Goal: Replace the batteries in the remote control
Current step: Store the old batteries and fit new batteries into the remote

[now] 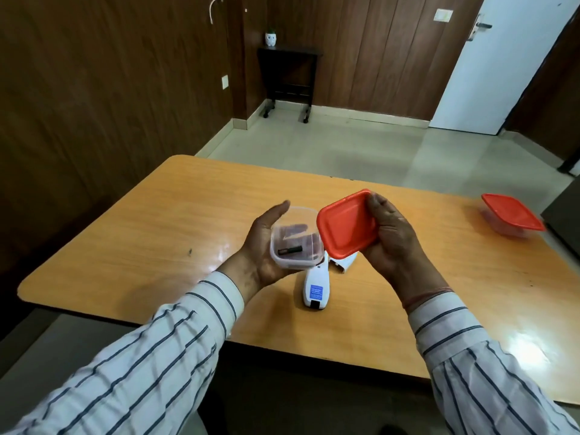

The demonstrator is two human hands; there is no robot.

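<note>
Blue label on remote [314,285] has txt, too small to read.

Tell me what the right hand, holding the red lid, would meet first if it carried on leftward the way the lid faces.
Probably the clear container cupped in the left hand. The right hand holds the red lid right beside its rim, though depth between them is unclear.
</note>
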